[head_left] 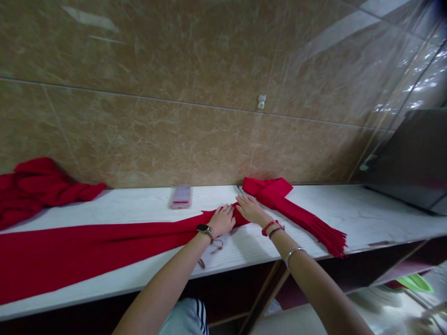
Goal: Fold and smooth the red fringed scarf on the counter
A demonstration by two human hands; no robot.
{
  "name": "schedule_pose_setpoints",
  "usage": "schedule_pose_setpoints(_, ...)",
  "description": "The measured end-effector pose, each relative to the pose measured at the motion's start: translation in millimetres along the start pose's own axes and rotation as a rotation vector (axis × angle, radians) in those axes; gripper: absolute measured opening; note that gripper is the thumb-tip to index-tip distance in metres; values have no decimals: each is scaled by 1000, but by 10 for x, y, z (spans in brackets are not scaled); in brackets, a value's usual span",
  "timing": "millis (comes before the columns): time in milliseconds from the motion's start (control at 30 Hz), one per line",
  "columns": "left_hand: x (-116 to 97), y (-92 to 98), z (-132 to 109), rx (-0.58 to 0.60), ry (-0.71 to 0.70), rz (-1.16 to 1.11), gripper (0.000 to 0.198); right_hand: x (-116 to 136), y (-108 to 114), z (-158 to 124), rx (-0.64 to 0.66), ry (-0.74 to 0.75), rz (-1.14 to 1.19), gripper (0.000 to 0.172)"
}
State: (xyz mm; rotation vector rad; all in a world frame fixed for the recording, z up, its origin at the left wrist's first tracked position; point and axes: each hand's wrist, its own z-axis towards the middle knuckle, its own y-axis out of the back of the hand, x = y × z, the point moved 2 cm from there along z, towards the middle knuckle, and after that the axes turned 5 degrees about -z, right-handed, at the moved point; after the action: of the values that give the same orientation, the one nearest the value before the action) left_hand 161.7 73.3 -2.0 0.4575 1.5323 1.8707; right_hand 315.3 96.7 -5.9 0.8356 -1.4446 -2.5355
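A long red scarf (104, 242) stretches along the white counter from the left edge to both hands, wide at the left and bunched narrow towards the hands. My left hand (222, 220) lies on the gathered cloth with its fingers stretched out. Just right of it, my right hand (249, 209) rests on the narrow end, fingers extended and flat. Behind and right of that hand is a folded red scarf piece (279, 201) with a fringe pointing to the front right. Whether it joins the cloth below my hands is hidden.
The white counter (136, 204) runs along a brown tiled wall (139, 139). A phone (181, 197) lies near the wall. Crumpled red cloth (45, 190) is heaped at the left. A dark box-like appliance (412, 163) stands at the right end. Open shelves (226, 298) sit below.
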Motion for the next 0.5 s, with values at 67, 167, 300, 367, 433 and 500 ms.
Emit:
schedule_pose_setpoints(67, 2, -9, -17, -17, -8, 2, 47, 43, -69, -47, -6, 57, -12, 38)
schedule_pose_setpoints(167, 7, -27, -30, -42, -14, 1, 47, 64, -189, -118, -42, 53, 8, 38)
schedule_pose_setpoints(300, 13, -43, -23, -59, -8, -20, 48, 40, -259, -146, -94, -3, 76, 39)
schedule_pose_setpoints(367, 13, -49, -16, -62, -5, -23, 48, 35, -254, -141, -90, -12, 88, 41)
schedule_pose_setpoints(433, 8, -54, -13, -69, -5, -20, 47, 41, -233, -136, -73, -27, 83, 42)
schedule_pose_setpoints(500, 0, -59, -17, -85, -7, -16, 46, 55, -199, -135, -49, -31, 71, 42)
